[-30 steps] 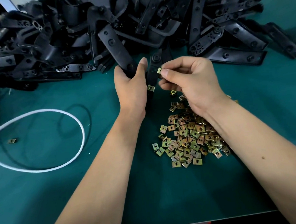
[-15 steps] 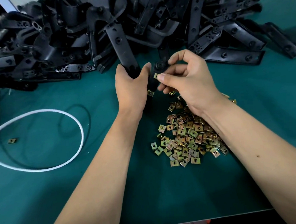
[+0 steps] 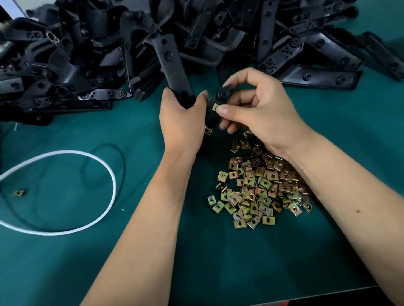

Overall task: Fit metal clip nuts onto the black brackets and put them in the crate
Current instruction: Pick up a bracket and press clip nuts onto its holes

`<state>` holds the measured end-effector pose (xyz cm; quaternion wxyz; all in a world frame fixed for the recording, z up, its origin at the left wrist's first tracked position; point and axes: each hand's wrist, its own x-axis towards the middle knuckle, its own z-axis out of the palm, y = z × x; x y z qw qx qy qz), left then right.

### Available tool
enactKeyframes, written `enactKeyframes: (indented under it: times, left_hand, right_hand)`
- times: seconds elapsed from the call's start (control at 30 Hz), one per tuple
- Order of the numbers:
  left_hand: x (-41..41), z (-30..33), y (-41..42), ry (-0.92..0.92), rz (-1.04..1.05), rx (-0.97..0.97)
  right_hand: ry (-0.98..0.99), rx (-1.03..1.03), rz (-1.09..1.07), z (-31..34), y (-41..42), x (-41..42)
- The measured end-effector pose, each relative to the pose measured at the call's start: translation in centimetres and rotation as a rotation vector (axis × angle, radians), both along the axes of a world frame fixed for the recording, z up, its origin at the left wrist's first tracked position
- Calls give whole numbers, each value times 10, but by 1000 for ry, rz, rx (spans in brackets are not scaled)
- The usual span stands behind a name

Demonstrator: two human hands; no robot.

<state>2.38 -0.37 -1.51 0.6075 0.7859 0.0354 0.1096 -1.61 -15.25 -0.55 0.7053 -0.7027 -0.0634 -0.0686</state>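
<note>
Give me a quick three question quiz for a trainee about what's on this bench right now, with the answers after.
1. True or false: the left hand grips the black bracket.
2. Multiple choice: the right hand pinches A) a clip nut B) the white cable C) nothing.
3. Fill in: the loose pile of clip nuts lies under the ____ forearm.

Key: 1 true; 2 A; 3 right.

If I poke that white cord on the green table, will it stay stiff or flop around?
Probably flop: the white cord lies in a loose curved loop on the green table, so it likely bends easily. It looks thin, so it is probably light and would slide rather than roll.
</note>
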Motion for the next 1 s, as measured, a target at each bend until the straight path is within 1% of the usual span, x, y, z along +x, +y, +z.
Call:
enactKeyframes:
  times: [0.03, 0.1, 0.17, 0.23, 0.3, 0.33, 0.4, 0.47, 0.53, 0.6, 0.63, 0.73, 0.9, 1.0]
  left_hand:
    - [1, 1, 3, -6, -11, 44]
    - [2, 1, 10, -18, -27, 103]
    - [4, 1, 15, 25, -62, 91]
    - [6, 1, 19, 74, -84, 43]
    - [6, 3, 23, 65, -93, -84]
    - [6, 5, 25, 39, -131, -150]
    - [4, 7, 30, -52, -282, -171]
    - [3, 7, 33, -138, -426, -58]
    - [5, 3, 33, -209, -501, 108]
    - [5, -1, 30, -241, -477, 250]
    - [6, -3, 29, -257, -446, 286]
    - [9, -6, 30, -306, -398, 310]
    - [10, -11, 32, -295, -447, 331]
    - [8, -12, 28, -322, -463, 357]
  right_hand:
    - [-30, -109, 43, 2, -4, 1]
    - [-121, -400, 113, 6, -11, 2]
    - [-212, -667, 95, 7, -12, 1]
    - [-263, -788, 50, 5, -10, 1]
    - [-264, -793, 18, 3, -9, 1]
    - [-266, -784, -9, 3, -10, 1]
    - [-277, -787, -83, 2, -13, 3]
    - [-292, -818, -164, 1, -17, 4]
    - [-310, -857, -216, 1, -21, 5]
    - [-305, -879, -217, 0, -25, 7]
    - [-300, -881, -205, 0, -26, 7]
    - [-288, -869, -191, -2, -27, 8]
    - [-253, -886, -136, -4, -27, 11]
    - [-243, -882, -149, -6, -30, 11]
